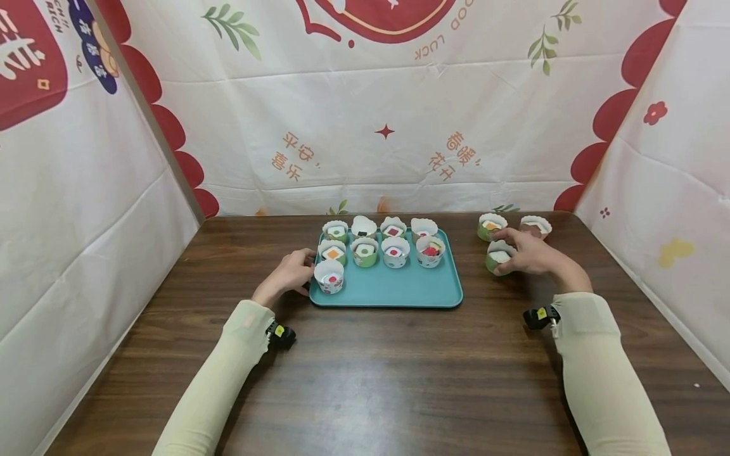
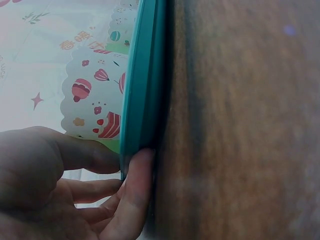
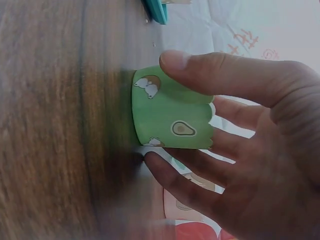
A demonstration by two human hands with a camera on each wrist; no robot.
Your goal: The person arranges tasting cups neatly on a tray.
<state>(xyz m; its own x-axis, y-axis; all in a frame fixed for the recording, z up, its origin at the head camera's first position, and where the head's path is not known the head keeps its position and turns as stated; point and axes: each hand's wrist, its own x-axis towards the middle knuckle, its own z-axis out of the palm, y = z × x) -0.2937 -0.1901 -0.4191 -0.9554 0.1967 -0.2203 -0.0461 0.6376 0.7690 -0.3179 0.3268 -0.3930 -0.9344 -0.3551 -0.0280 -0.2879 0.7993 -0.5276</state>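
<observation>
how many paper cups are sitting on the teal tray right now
9 paper cups stand on the teal tray: four in the back row, four in the middle row, one at the front left corner. Three more stand off the tray, right.

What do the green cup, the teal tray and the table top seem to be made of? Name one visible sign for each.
Green cup: probably thin printed paper, matt, with a scalloped rim and avocado prints.
Teal tray: likely plastic, smooth, one even colour, rounded raised rim.
Table: dark wood or wood-look laminate; grain lines show, with a soft sheen.
</observation>
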